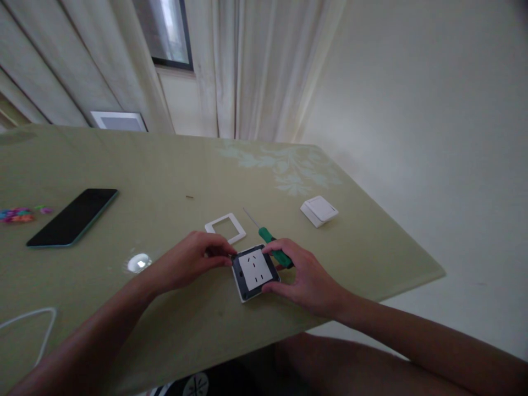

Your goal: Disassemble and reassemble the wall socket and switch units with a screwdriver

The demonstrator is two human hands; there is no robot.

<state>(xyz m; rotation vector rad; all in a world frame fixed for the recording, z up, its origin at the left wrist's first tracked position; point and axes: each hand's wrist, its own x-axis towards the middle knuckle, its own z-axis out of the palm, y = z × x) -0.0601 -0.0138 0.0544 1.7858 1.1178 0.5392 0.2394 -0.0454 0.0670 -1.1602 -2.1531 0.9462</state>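
A wall socket (pixel 256 268) with a white slotted face and a dark frame, on a white base, sits near the table's front edge. My right hand (pixel 303 278) grips its right side, thumb at the lower corner and fingers at the upper one. At the socket's upper left corner my left hand (pixel 202 258) has thumb and fingertips pinched together; whatever is between them is too small to make out. A green-handled screwdriver (pixel 267 236) lies just beyond, its handle partly behind my right fingers. Behind my left hand lies a white cover frame (pixel 236 224), partly hidden.
A white switch or socket unit (pixel 319 210) stands on the right of the table (pixel 165 165). A small screw-like piece (pixel 189 197) lies farther back. On the left are a dark tablet (pixel 74 217), colourful small pieces (pixel 16 214) and a white cable (pixel 49 330).
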